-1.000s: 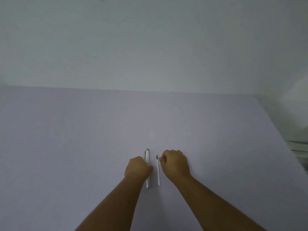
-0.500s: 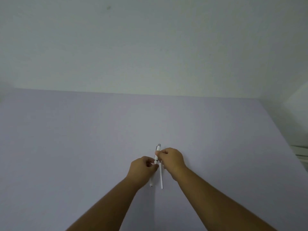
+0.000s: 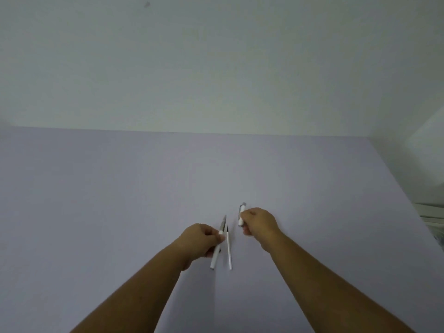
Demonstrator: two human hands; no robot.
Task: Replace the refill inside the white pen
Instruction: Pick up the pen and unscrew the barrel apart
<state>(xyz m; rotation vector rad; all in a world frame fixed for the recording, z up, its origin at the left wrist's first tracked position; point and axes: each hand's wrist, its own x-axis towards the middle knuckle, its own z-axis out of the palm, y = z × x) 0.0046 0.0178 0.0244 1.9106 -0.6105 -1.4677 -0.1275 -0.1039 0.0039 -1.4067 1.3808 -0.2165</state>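
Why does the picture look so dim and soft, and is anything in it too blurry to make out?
Head view: light is dim and even, no glare, only faint shadows under the arms. The left hand and its pen barrel are slightly smeared; the spare refill on the table stays legible. The wide lens bends the table's right edge.

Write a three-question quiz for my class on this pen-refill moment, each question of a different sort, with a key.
1. True or false: the white pen is in one piece.
2. Which hand holds the clip end? A left hand B right hand
3. Fill in: the spare refill lies on the ___.

Key:
1. False; the left hand holds the pen's lower barrel, with the old refill sticking out.
2. B, the right hand.
3. Table.
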